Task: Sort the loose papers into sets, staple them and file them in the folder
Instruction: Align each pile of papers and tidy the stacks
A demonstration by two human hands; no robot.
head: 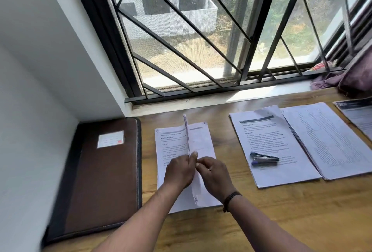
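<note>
My left hand (178, 170) and right hand (214, 174) pinch an upright sheaf of white printed papers (188, 141) mid-tabletop; I should square its edges before reaching for the blue stapler (264, 159).

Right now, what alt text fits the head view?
Both hands, left hand and right hand, hold a paper set on edge over a sheet on a wooden desk; a stapler lies on the paper stack right, a closed brown folder left.

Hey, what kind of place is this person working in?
Probably a home study nook: a wooden desk set against a barred window, with a brown folder, printed paper stacks and a stapler. Both hands, left hand and right hand, hold a set of sheets upright.
</note>
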